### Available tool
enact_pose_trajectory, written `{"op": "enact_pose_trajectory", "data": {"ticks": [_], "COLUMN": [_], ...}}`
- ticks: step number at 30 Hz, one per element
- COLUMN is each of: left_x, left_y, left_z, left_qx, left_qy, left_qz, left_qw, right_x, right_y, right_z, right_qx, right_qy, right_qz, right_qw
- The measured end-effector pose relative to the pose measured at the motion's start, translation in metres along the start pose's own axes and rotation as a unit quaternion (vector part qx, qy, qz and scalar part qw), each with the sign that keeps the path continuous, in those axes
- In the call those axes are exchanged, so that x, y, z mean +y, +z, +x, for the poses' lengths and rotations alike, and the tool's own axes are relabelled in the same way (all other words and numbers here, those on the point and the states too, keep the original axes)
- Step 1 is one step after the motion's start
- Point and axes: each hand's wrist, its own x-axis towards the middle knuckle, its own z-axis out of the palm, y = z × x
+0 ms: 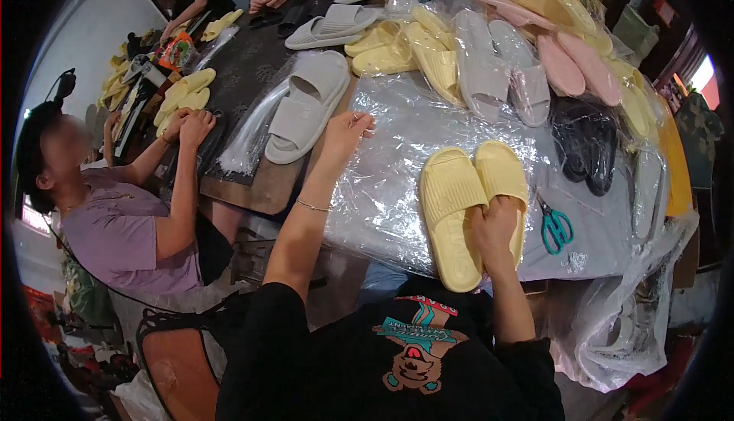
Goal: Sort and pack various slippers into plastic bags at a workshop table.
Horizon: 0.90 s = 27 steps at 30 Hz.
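A pair of pale yellow slippers (453, 218) lies side by side on the plastic-covered table (382, 184) in front of me. My right hand (495, 226) grips the right-hand slipper of the pair, its fingers partly hidden at the strap opening. Out to the left, my left hand (348, 132) is raised above the clear plastic, its fingers pinched together. Whatever may be between those fingertips is too small to make out. A grey slipper (310, 107) lies just beyond that hand. Teal-handled scissors (556, 228) rest to the right of the yellow pair.
Grey, yellow and pink slippers, many in clear bags, crowd the table's far side. A bagged black pair (585, 142) lies at the right. Clear plastic (612, 337) hangs off the right edge. A person in purple (126, 226) sits at left; others work farther back.
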Motion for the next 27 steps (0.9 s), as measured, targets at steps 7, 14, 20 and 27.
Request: {"op": "enact_pose_trajectory", "data": {"ticks": [7,14,20,27], "left_x": [0.055,0.077,0.078,0.066], "left_y": [-0.044,-0.111,-0.134,-0.144], "left_z": [-0.013,-0.033,-0.046,-0.055], "left_qx": [0.107,0.212,0.238,0.180], "left_qy": [0.084,0.180,0.180,0.195], "left_qz": [-0.064,-0.148,-0.194,-0.267], "left_qw": [0.989,0.949,0.934,0.926], "right_x": [-0.020,-0.011,-0.015,-0.031], "right_y": [-0.025,0.022,-0.019,-0.038], "right_z": [0.021,0.036,0.030,0.043], "right_qx": [0.004,-0.040,-0.039,-0.012], "right_qy": [-0.003,-0.027,-0.025,-0.013], "right_qz": [-0.001,-0.069,-0.075,-0.068], "right_qw": [1.000,0.996,0.996,0.998]}}
